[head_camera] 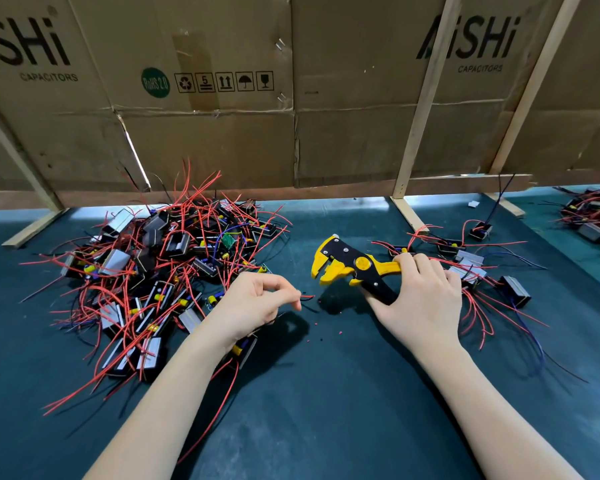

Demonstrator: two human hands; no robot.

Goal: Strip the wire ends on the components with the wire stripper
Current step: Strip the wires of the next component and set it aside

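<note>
A dark teal surface (326, 393) carries a large heap of components (153, 271) with red wires at left and a smaller group of components (471, 268) at right, backed by a cardboard wall (291, 98) on wooden struts. The left hand (253, 303) pinches a red wire end (307, 297) between its fingertips, its component half hidden beneath the wrist; the right hand (420, 299) has its grip clenched around the handles of the yellow-and-black wire stripper (354, 266), jaws pointing left. The cardboard reads "AiSHi CAPACITORS" and "RoHS 2.0".
</note>
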